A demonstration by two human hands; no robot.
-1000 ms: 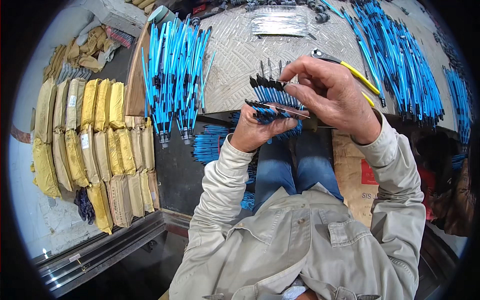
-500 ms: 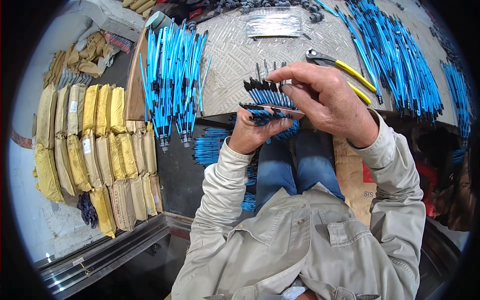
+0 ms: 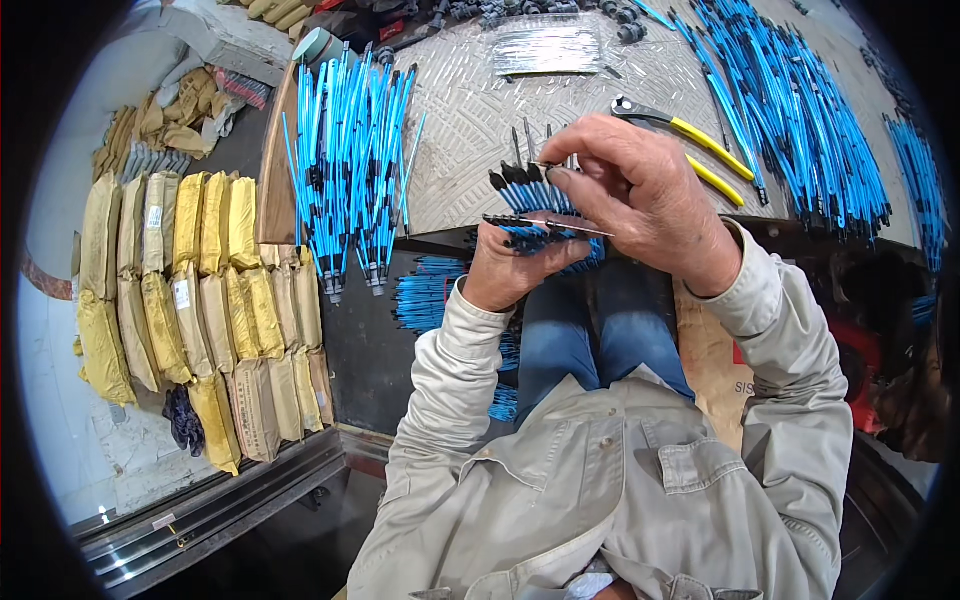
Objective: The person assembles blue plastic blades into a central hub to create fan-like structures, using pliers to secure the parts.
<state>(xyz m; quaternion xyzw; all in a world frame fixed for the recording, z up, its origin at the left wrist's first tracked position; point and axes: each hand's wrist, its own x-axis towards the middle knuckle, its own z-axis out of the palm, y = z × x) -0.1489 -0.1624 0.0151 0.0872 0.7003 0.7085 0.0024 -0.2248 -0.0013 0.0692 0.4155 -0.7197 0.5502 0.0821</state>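
My left hand (image 3: 506,268) is wrapped round a bundle of thin blue rods with black tips (image 3: 525,192), held upright over my lap by the table edge. A thin pale strip (image 3: 585,229) crosses the bundle just above the left fingers and sticks out to the right. Reaching over from the right, my right hand (image 3: 645,195) has its thumb and index finger pinched together at the black tips; it seems to grip one rod there, partly hidden by the fingers. Its other fingers are curled.
Cutters with yellow handles (image 3: 690,140) lie right of my hands on the patterned tabletop (image 3: 450,130). Blue rods are heaped at the left (image 3: 350,160) and right (image 3: 800,130). Pale thin strips (image 3: 548,48) lie behind. Wrapped packets (image 3: 200,300) are stacked at left.
My right thumb and index finger have come closer together at the black tips. The bundle has tilted slightly in my left hand, and the whole view has shifted a little.
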